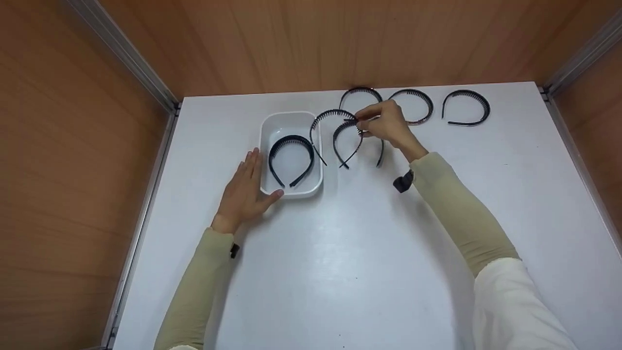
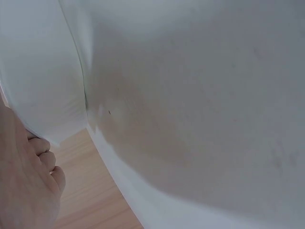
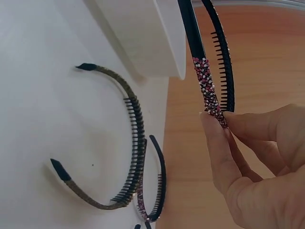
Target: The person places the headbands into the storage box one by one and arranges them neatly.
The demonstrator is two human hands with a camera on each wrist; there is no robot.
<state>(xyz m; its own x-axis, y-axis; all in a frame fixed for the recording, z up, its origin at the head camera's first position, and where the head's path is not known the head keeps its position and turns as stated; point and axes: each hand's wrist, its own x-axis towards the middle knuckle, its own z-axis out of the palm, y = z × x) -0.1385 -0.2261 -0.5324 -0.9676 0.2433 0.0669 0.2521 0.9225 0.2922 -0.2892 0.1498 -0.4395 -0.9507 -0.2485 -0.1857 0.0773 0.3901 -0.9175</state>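
Observation:
My right hand (image 1: 386, 124) pinches a black toothed headband (image 3: 206, 86) between thumb and fingertips, above the table and just right of the white plastic tray (image 1: 262, 126). Pink and white sparkles cover part of this band in the right wrist view. Inside the tray lies a dark toothed headband (image 1: 311, 151); whether more than one is stacked there I cannot tell. My left hand (image 1: 241, 194) rests against the tray's left side, fingers straight and thumb at the near corner. Below my right hand, a gold-flecked headband (image 3: 137, 125) lies on the table.
Along the table's back edge lie more headbands: one behind my right hand (image 1: 360, 89), a sparkly headband (image 1: 429, 104) beside it, and a black headband (image 1: 486, 104) farther right. Wooden panels (image 1: 301, 43) wall the white table (image 1: 311, 272) at the back and sides.

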